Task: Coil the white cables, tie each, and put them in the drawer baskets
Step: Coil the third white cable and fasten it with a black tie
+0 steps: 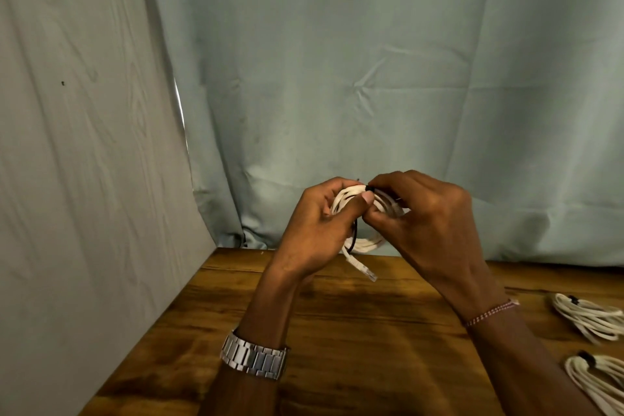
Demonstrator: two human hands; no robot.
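Observation:
I hold a coiled white cable [366, 243] in the air above the back of the wooden table [354, 331]. My left hand [317, 230] grips the coil's left side, thumb pressed on top of the loops. My right hand [429, 223] pinches a thin black tie [369, 188] at the top of the coil. One black strand hangs down beside my left palm. The cable's clear plug end [368, 273] dangles below the coil. No drawer or basket is in view.
Two more white coiled cables, each bound with a black tie, lie at the table's right edge: one [591, 317] farther back, one [597, 382] nearer. A pale blue-grey cloth [337, 78] hangs behind and to the left of the table.

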